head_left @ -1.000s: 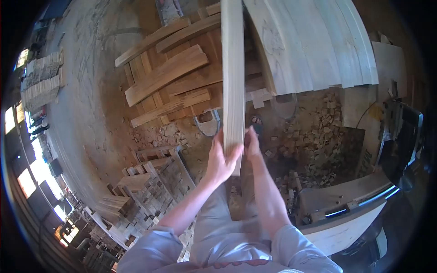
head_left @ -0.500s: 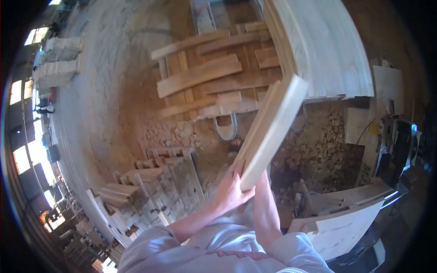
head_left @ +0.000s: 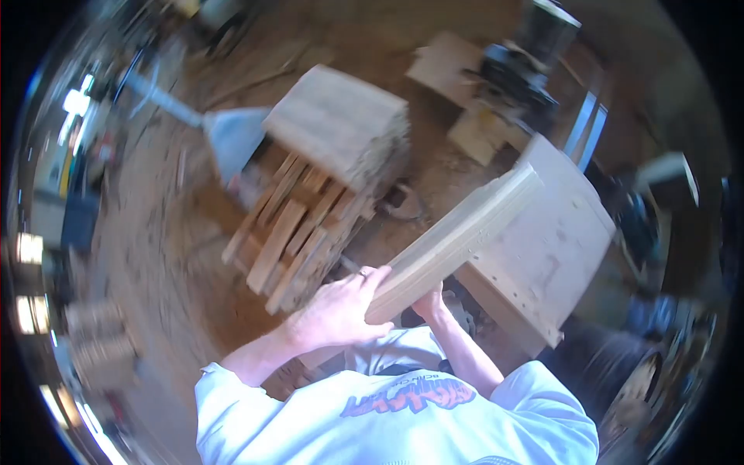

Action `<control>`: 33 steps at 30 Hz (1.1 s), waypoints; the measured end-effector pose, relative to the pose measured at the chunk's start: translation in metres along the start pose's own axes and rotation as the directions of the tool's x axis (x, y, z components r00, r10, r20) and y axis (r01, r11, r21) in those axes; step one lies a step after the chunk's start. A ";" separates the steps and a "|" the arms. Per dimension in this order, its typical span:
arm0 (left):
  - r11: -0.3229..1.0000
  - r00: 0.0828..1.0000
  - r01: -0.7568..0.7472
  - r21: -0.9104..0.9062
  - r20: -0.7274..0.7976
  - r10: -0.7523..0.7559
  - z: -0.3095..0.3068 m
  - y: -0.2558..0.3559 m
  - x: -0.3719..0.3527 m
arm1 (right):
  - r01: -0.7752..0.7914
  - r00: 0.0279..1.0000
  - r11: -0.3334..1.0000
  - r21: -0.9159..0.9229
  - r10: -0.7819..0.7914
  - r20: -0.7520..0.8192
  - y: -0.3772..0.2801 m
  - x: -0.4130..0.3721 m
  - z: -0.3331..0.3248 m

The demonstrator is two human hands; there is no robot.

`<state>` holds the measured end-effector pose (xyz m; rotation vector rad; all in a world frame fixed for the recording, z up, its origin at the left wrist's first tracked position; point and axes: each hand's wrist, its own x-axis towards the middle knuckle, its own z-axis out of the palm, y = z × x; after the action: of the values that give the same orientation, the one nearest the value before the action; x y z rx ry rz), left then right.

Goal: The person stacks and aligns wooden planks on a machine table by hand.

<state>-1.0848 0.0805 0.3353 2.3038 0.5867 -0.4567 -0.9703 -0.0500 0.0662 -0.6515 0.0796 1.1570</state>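
Head view: pale plank tilted up-right; left hand fingers clench its end; right hand beneath, grip hidden.

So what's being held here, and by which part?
A wooden board, held by its near end with both hands: left hand wrapped over the top face, right hand under it, its grip mostly hidden.

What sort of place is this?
Probably a woodworking shop: a plank stack, a dusty floor, a machine, and a long board held in the left hand and right hand.
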 end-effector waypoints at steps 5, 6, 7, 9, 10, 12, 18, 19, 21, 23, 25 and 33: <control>0.881 0.931 -0.249 0.403 -0.151 0.332 0.005 0.130 0.084 | 0.337 0.937 0.939 0.075 -0.327 -0.120 -0.112 -0.010 -0.022; 0.840 0.867 -0.315 0.442 -0.225 0.444 0.020 0.153 0.110 | 0.408 0.909 0.912 0.048 -0.401 -0.111 -0.129 -0.010 -0.041; 0.803 0.822 -0.372 0.466 -0.237 0.518 0.035 0.168 0.142 | 0.444 0.883 0.895 0.040 -0.430 -0.186 -0.154 -0.020 -0.040; 0.756 0.772 -0.462 0.464 -0.209 0.600 0.055 0.207 0.196 | 0.485 0.844 0.874 0.039 -0.456 -0.281 -0.195 -0.031 -0.054; 0.719 0.747 -0.526 0.454 -0.158 0.646 0.059 0.223 0.223 | 0.511 0.818 0.855 0.094 -0.449 -0.360 -0.209 -0.031 -0.075; 0.683 0.706 -0.636 0.360 -0.085 0.703 0.076 0.251 0.271 | 0.524 0.786 0.840 0.141 -0.413 -0.459 -0.228 -0.040 -0.107; 0.692 0.733 -0.670 0.270 0.389 0.558 0.117 0.328 0.394 | 0.589 0.649 0.799 0.120 -0.379 -0.660 -0.269 -0.071 -0.116; 0.728 0.743 -0.641 0.244 0.432 0.510 0.125 0.335 0.410 | 0.524 0.611 0.838 0.153 -0.244 -0.753 -0.266 -0.068 -0.129; 0.770 0.730 -0.605 0.205 0.529 0.433 0.140 0.339 0.448 | 0.483 0.613 0.871 0.090 -0.264 -0.745 -0.256 -0.074 -0.134; 0.738 0.677 -0.634 0.232 0.628 0.384 0.157 0.330 0.492 | 0.426 0.674 0.905 0.026 -0.298 -0.676 -0.256 -0.084 -0.141; 0.548 0.743 -0.668 0.504 0.502 0.444 0.180 0.334 0.506 | 0.313 0.726 0.950 0.021 -0.225 -0.650 -0.270 -0.091 -0.148; 0.681 0.645 -0.629 0.374 -0.237 0.726 0.186 0.193 0.444 | -0.440 0.214 0.236 -0.867 -0.910 -0.356 -0.317 -0.196 -0.216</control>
<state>-0.6411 -0.0524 0.1021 2.6577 -0.2472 0.3072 -0.7201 -0.3990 0.1033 -2.4358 0.2686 -0.1312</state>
